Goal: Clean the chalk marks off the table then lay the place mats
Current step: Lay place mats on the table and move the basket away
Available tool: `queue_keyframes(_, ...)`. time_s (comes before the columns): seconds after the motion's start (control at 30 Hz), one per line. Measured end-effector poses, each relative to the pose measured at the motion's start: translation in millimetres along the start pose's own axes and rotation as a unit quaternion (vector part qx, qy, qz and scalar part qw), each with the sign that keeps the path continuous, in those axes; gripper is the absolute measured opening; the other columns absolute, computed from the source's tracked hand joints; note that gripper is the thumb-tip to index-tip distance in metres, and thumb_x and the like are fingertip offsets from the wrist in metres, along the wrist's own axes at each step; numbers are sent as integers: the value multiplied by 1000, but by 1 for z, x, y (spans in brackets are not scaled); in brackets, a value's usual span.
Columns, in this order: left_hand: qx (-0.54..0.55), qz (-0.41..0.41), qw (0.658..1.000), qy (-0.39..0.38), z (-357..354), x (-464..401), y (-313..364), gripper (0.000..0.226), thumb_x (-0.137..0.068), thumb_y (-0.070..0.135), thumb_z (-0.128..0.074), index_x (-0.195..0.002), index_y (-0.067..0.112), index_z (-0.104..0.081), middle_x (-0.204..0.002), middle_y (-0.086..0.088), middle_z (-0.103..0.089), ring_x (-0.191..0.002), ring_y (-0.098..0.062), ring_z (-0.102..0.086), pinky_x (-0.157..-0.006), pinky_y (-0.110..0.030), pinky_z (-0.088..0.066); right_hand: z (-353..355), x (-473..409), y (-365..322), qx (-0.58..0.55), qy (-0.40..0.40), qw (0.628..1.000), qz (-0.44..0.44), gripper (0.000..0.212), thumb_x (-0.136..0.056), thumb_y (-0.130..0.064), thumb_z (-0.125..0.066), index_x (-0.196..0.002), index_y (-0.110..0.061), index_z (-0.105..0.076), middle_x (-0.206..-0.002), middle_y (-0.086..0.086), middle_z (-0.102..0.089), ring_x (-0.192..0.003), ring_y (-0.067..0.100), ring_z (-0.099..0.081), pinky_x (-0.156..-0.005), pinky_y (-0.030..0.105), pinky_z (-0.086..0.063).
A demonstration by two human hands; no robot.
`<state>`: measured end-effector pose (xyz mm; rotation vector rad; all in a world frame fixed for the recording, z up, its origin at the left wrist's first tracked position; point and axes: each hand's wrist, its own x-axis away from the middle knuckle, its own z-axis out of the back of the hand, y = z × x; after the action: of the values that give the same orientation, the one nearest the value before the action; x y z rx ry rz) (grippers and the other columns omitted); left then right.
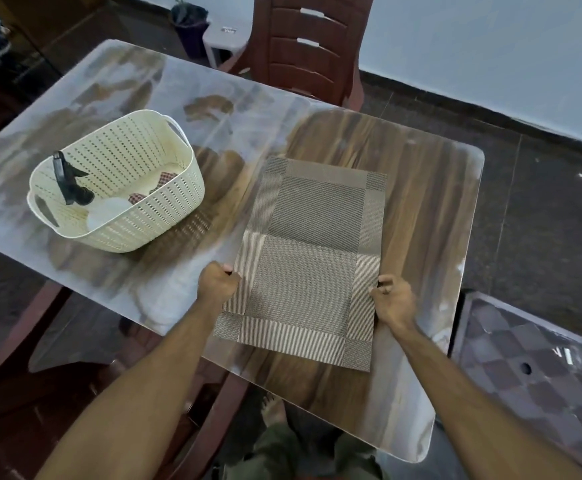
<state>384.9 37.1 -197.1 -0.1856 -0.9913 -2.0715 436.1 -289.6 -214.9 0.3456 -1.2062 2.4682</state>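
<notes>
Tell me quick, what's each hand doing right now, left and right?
Left hand: closed, gripping the left edge of the place mat.
Right hand: closed, gripping the mat's right edge.

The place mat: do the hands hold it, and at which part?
Yes. The left hand grips the place mat at its left long edge, the right hand at its right long edge.
</notes>
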Motion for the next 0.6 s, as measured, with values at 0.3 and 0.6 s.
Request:
queue_keyframes(0.3,31,19,999,-9,2,0,-6,23,-83,17,-72,-102,8,-64,-102,-10,-70,-98,-27,-66,-85,-33,-53,1,8,3,66,-21,997,28,22,-88,-18,-67,-109,-14,-64,-73,1,-65,-85,26,-67,-74,27,-45)
queue_keyframes(0.6,154,6,988,23,3,-3,-12,11,-84,11,-74,-92,12,-68,-92,-7,-69,-96,-27,-67,-96,-38,-52,-8,16,3,-1,-18,1000,17,34,-89,-17,-70,-120,-12,-58,-71,0,-60,-72,18,-61,-62,23,-40)
